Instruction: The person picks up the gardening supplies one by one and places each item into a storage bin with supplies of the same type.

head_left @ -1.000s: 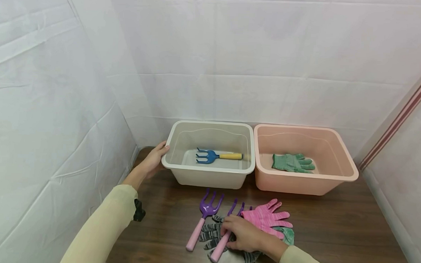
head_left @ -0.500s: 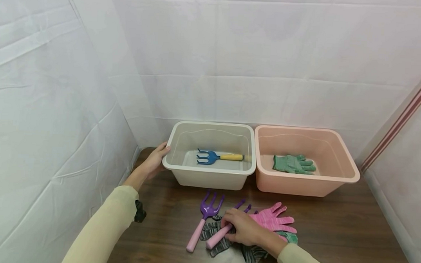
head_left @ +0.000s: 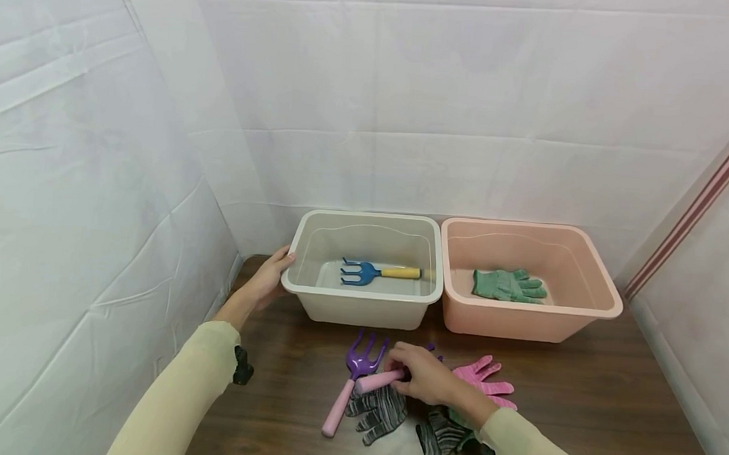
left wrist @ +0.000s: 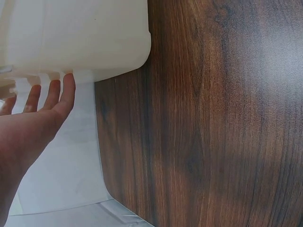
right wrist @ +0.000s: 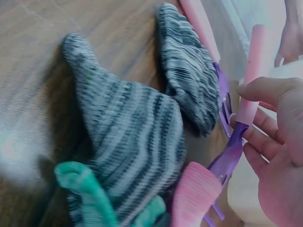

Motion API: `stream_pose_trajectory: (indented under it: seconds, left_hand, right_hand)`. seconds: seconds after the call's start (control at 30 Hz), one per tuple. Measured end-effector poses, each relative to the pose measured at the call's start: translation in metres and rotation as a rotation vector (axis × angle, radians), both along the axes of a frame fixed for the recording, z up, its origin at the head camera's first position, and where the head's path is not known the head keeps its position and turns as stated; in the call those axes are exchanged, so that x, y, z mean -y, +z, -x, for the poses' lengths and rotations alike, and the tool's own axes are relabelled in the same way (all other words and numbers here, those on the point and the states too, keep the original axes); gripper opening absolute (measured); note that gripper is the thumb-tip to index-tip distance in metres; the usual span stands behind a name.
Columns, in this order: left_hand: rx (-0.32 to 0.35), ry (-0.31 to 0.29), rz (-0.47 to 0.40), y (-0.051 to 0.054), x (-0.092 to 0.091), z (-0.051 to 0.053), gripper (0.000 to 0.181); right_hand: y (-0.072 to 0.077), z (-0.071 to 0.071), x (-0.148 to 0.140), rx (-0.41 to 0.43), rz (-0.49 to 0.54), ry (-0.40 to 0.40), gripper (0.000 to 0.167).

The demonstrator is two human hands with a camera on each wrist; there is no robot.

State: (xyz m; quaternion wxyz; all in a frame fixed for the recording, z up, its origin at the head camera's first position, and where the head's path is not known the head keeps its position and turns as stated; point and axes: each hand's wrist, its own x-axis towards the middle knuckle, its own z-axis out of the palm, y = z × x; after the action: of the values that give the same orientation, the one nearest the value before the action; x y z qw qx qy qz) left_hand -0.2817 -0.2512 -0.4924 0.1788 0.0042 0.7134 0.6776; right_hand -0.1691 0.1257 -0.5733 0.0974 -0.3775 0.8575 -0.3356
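Fork in the right hand: I record a pink-handled fork [right wrist: 246,116] with purple tines, held above the tabletop just in front of the right hand [head_left: 422,374], handle butt to that hand's left.
Right-hand grip: thumb and fingers pinch the handle near its neck; the palm is not wrapped round it.
Expected handling: light and stiff, in my judgement; not fragile; the smooth-looking handle may turn a little under a loose pinch.
Best hold: I rate the neck end of the handle soundest, fingers clear of the tines.
Left hand [head_left: 266,279]: holds the left rim of the grey bin [head_left: 367,310], fingers bent against its outer wall.
Loose fork [head_left: 353,376]: on the table to the right hand's left, close to the held butt; I cannot tell whether they touch.
Striped gloves [head_left: 383,415]: soft knit, on the near side of the right hand.
Pink glove [head_left: 486,382]: partly hidden behind the right hand and wrist; its knit could snag a tine.
Obstruction: the grey bin's front wall rises beyond the right hand; blue fork [head_left: 368,274] inside.
Peach bin [head_left: 519,322]: beyond and rightward of the right hand, green glove [head_left: 508,286] inside.
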Motion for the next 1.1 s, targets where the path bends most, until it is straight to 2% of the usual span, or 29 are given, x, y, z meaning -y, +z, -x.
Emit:
stream_pose_trajectory:
  seconds: [0.63, 0.77, 0.93, 1.1]
  left_hand:
    - [-0.006, 0.000, -0.010, -0.001, -0.001, 0.001, 0.060]
    - [-0.002, 0.001, -0.007, -0.001, -0.001, 0.001, 0.060]
    - [0.002, 0.003, -0.011, 0.001, 0.000, 0.001, 0.060]
    - [0.009, 0.006, -0.026, -0.001, 0.000, 0.002, 0.060]
  right_hand:
    - [0.027, 0.021, 0.009, -0.016, 0.112, -0.047, 0.026]
    - [0.036, 0.023, 0.015, -0.006, 0.130, -0.052, 0.026]
    - [0.051, 0.026, 0.022, 0.048, 0.153, -0.063, 0.022]
    - [0.064, 0.031, 0.026, -0.006, 0.160, -0.052, 0.016]
